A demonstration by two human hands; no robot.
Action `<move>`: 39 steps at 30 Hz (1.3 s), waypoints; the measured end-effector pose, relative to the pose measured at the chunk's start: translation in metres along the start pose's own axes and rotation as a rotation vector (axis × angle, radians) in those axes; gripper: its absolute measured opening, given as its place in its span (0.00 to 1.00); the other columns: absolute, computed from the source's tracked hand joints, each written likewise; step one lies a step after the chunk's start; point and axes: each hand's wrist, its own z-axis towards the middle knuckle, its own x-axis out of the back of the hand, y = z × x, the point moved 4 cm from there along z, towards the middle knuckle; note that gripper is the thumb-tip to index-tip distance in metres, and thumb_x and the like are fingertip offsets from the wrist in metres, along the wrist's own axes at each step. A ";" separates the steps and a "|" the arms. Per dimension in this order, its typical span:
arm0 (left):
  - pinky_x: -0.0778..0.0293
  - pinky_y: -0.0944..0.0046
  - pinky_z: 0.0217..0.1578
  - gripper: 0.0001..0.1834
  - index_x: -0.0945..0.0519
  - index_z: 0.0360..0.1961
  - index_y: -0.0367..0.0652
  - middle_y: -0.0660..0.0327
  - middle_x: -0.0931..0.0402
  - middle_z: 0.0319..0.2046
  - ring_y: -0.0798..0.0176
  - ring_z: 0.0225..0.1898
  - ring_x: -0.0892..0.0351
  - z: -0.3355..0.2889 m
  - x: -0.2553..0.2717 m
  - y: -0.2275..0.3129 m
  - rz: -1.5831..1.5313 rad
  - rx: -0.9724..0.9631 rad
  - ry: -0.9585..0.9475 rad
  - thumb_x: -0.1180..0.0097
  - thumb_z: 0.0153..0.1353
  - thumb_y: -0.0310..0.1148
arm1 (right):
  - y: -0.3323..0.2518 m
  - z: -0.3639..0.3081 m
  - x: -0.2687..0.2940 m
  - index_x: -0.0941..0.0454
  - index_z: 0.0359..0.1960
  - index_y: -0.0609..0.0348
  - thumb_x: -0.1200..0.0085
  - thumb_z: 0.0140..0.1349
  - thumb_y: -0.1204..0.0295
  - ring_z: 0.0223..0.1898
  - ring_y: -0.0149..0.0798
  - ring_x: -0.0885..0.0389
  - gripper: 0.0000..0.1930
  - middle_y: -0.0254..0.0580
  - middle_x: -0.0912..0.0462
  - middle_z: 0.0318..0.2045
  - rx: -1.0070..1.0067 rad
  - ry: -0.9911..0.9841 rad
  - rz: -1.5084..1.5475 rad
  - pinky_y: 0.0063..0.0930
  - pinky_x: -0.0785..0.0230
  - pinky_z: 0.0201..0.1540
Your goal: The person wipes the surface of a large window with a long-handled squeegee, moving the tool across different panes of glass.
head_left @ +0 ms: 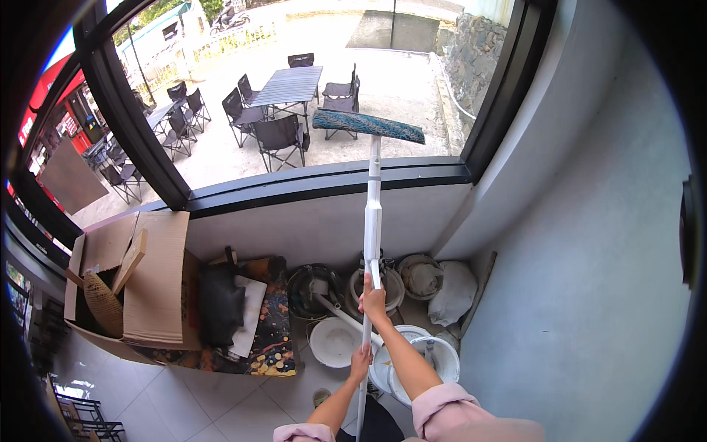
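A long-handled window washer (373, 214) with a white pole and a wide blue-green fabric head stands up in front of me. Its head lies across the view of the large window, and I cannot tell whether it touches the glass. My right hand (373, 300) is wrapped round the pole just below the thicker white section. Lower down the same pole, my left hand (360, 362) is also closed on it. The black window frame (331, 182) runs behind the upper part of the pole.
Several buckets, among them a white one (333, 343), crowd the floor below the window beside a white sack (453, 295). An open cardboard box (158, 283) stands left, next to a dark patterned surface (271, 324). A pale wall (582, 295) closes the right side.
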 end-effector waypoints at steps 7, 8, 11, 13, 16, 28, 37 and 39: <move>0.38 0.72 0.25 0.24 0.32 0.25 0.42 0.67 0.37 0.17 0.73 0.21 0.37 -0.003 0.006 0.009 0.054 0.056 -0.090 0.67 0.64 0.52 | 0.002 -0.003 0.000 0.35 0.42 0.58 0.61 0.60 0.47 0.04 0.30 0.34 0.24 0.34 0.35 0.08 -0.064 -0.004 0.099 0.22 0.46 0.05; 0.37 0.71 0.28 0.25 0.31 0.26 0.42 0.66 0.35 0.18 0.71 0.23 0.36 -0.002 0.007 0.012 0.102 0.019 -0.085 0.67 0.64 0.53 | 0.000 -0.003 0.000 0.35 0.42 0.57 0.61 0.60 0.47 0.04 0.30 0.34 0.24 0.34 0.35 0.08 -0.055 0.000 0.100 0.22 0.45 0.05; 0.35 0.67 0.37 0.26 0.29 0.35 0.40 0.60 0.30 0.26 0.67 0.31 0.32 0.004 0.011 0.014 0.207 -0.030 -0.096 0.68 0.64 0.53 | -0.002 0.001 0.000 0.34 0.41 0.56 0.61 0.60 0.46 0.05 0.30 0.33 0.25 0.35 0.34 0.08 -0.043 -0.005 0.074 0.22 0.42 0.06; 0.35 0.67 0.37 0.25 0.31 0.37 0.40 0.60 0.30 0.27 0.67 0.31 0.32 0.008 0.007 0.026 0.184 -0.133 -0.032 0.69 0.64 0.52 | 0.001 0.009 0.001 0.34 0.42 0.56 0.61 0.59 0.45 0.07 0.30 0.32 0.25 0.35 0.34 0.08 -0.064 -0.017 0.133 0.22 0.40 0.08; 0.35 0.67 0.37 0.24 0.32 0.40 0.40 0.60 0.31 0.27 0.68 0.31 0.32 0.022 0.006 0.034 0.077 -0.102 -0.033 0.70 0.65 0.51 | 0.004 0.022 -0.002 0.34 0.42 0.54 0.61 0.58 0.43 0.08 0.29 0.31 0.26 0.36 0.33 0.09 -0.099 -0.049 0.129 0.21 0.37 0.11; 0.36 0.64 0.40 0.24 0.34 0.41 0.40 0.58 0.33 0.29 0.64 0.33 0.33 0.025 0.008 -0.015 0.209 0.150 -0.053 0.73 0.65 0.50 | 0.067 0.026 0.002 0.36 0.45 0.50 0.61 0.59 0.45 0.09 0.29 0.31 0.24 0.37 0.32 0.10 -0.171 -0.128 0.128 0.23 0.37 0.12; 0.34 0.65 0.36 0.21 0.35 0.39 0.41 0.60 0.32 0.27 0.66 0.31 0.32 0.026 -0.009 -0.002 0.281 0.004 -0.077 0.71 0.65 0.49 | 0.042 0.022 0.028 0.36 0.32 0.57 0.57 0.58 0.46 0.09 0.30 0.33 0.24 0.36 0.33 0.10 -0.131 -0.115 0.354 0.21 0.39 0.11; 0.33 0.65 0.36 0.21 0.35 0.41 0.40 0.59 0.31 0.26 0.65 0.30 0.30 0.035 -0.020 0.014 0.282 -0.065 -0.095 0.69 0.65 0.49 | 0.025 0.031 0.042 0.36 0.31 0.57 0.57 0.58 0.46 0.08 0.30 0.33 0.23 0.36 0.34 0.09 -0.084 -0.068 0.400 0.22 0.40 0.10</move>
